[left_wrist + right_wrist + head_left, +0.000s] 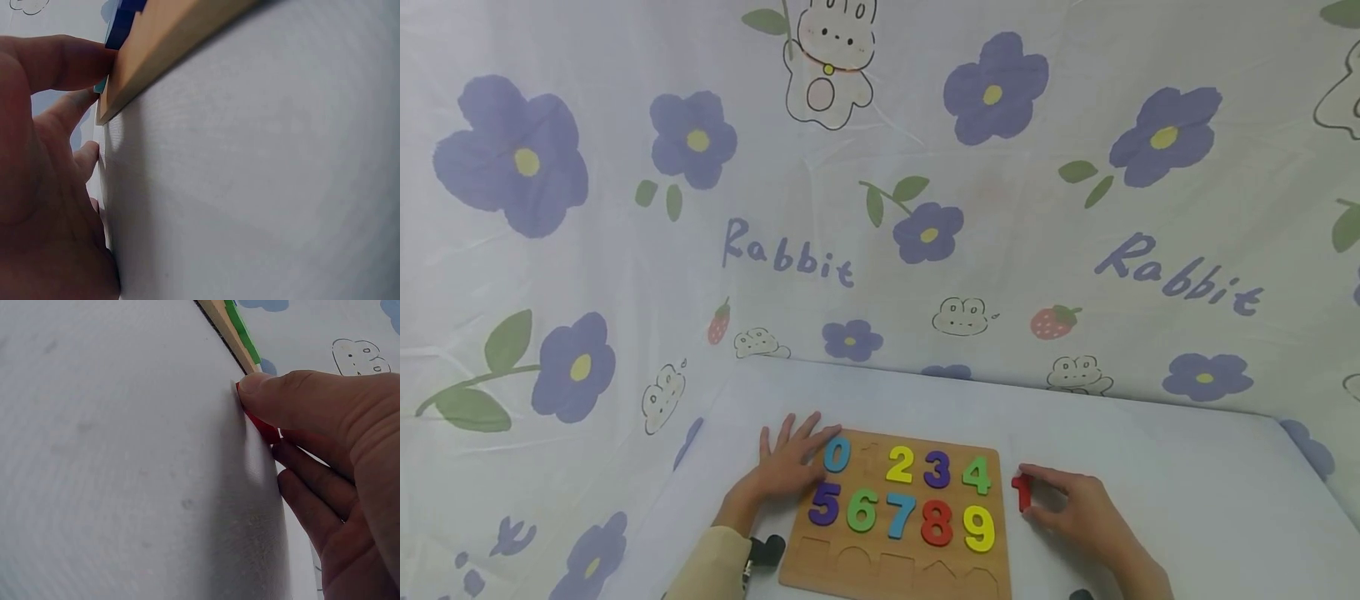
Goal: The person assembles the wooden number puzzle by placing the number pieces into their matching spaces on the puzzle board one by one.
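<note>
A wooden number puzzle board [831, 546] lies on the white table, with the coloured digits 0 and 2 to 9 sitting in it. The slot for 1 [870, 452] shows bare wood between the blue 0 [837, 455] and the yellow 2 [900, 464]. My left hand [792, 460] rests at the board's upper left corner, fingers spread, thumb and index at its edge in the left wrist view. Just right of the board, my right hand [1071, 504] pinches a red number 1 piece [1022, 493] between thumb and fingers, close over the table.
Along the board's lower edge runs a row of shallow shaped recesses [897, 569]. The white tabletop [1210, 483] extends to the right. Behind and to the left hangs a pale curtain [880, 167] printed with purple flowers and rabbits.
</note>
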A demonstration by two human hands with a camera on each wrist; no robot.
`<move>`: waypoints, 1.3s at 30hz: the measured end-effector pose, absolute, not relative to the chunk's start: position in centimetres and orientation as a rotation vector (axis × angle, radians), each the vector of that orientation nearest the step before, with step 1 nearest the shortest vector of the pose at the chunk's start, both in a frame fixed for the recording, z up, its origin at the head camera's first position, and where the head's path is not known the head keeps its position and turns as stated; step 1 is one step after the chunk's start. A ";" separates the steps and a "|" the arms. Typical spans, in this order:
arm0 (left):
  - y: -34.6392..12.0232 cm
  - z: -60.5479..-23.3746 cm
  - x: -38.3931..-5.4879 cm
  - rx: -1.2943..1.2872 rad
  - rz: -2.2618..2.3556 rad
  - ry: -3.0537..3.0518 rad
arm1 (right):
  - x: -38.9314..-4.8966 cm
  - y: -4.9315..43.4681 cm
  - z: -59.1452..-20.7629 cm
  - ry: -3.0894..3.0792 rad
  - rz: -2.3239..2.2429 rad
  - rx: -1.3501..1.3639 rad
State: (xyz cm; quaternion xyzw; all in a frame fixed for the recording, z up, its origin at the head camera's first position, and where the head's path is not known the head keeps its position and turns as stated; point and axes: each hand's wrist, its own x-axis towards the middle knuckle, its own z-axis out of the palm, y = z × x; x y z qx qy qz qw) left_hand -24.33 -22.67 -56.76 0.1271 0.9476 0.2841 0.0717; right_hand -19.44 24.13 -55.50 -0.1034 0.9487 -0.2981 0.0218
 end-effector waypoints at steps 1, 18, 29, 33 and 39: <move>-22.7 -56.8 -24.3 0.382 0.861 2.847 | -19.5 24.1 -55.5 2.940 -0.922 -0.314; -23.1 -58.4 -25.3 0.381 0.826 2.861 | -19.8 23.0 -53.4 3.050 -0.994 -0.423; -23.0 -58.8 -25.2 0.362 0.820 2.849 | -20.9 17.4 -50.7 3.007 -1.138 -0.573; -23.0 -59.2 -25.4 0.361 0.805 2.863 | -21.6 15.3 -50.2 2.987 -1.198 -0.662; -23.0 -58.7 -25.3 0.383 0.825 2.857 | -22.9 12.3 -49.8 2.933 -1.283 -0.823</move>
